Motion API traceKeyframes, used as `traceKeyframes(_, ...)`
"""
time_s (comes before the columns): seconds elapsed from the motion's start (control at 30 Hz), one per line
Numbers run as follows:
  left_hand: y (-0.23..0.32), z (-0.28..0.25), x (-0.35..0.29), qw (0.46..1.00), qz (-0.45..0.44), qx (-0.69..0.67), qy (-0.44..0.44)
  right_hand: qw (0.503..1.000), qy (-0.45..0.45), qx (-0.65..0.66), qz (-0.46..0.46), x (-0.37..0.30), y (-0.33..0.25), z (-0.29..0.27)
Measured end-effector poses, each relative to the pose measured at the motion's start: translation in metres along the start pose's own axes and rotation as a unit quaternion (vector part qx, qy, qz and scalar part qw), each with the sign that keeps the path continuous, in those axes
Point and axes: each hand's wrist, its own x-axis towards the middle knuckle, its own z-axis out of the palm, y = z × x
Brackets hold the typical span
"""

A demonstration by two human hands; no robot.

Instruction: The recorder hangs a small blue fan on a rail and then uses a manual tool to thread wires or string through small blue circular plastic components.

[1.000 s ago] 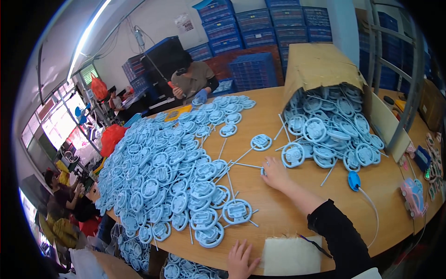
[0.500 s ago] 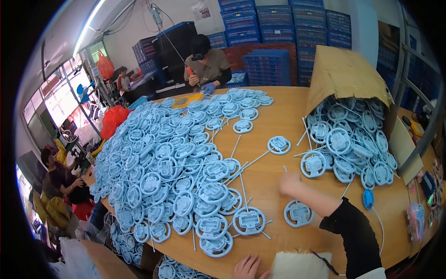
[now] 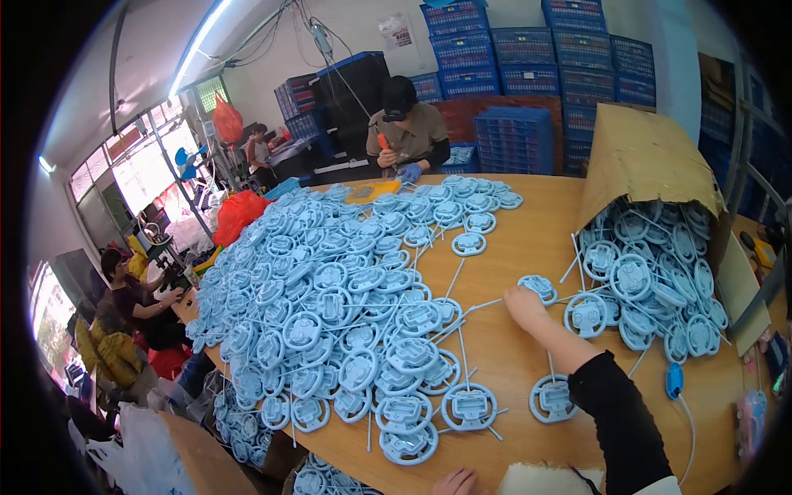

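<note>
My right hand [image 3: 528, 307] reaches over the table, its fingers closed at the stick of a light blue plastic steering wheel [image 3: 538, 288]. The wheel's ring lies just beyond the fingers, and its stick points left toward the pile. The fingertips are partly hidden. Nearer me, another toy steering wheel [image 3: 553, 399] lies flat beside my right forearm, its stick pointing away. At the lower edge, my left hand [image 3: 455, 482] rests on the table with its fingers laid out; only part of it shows, and nothing is in it.
A big heap of the same wheels [image 3: 330, 305] covers the table's left side. On the right, a tipped cardboard box [image 3: 652, 153] spills more. A blue corded device [image 3: 675, 379] and a pale board [image 3: 549, 480] lie nearer. A co-worker [image 3: 408, 128] sits across, by a yellow tray [image 3: 373, 191].
My right hand has left the stick of the near wheel and moved farther away to another wheel's stick. The whole view has shifted, and less of my left hand shows.
</note>
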Motion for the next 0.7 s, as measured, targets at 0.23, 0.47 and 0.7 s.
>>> traceKeyframes(0.23,0.000,0.001,0.010,0.999,0.010,-0.022,0.032,0.950,0.189,0.226,0.104,-0.072,0.033,-0.089)
traceKeyframes(0.47,-0.006,-0.004,0.003,0.980,-0.017,-0.199,0.029,0.821,0.070,0.550,0.133,-0.173,-0.031,-0.198)
traceKeyframes(0.7,0.068,-0.019,0.018,0.780,-0.209,-0.580,-0.108,0.871,0.043,0.488,0.034,-0.273,-0.111,-0.221)
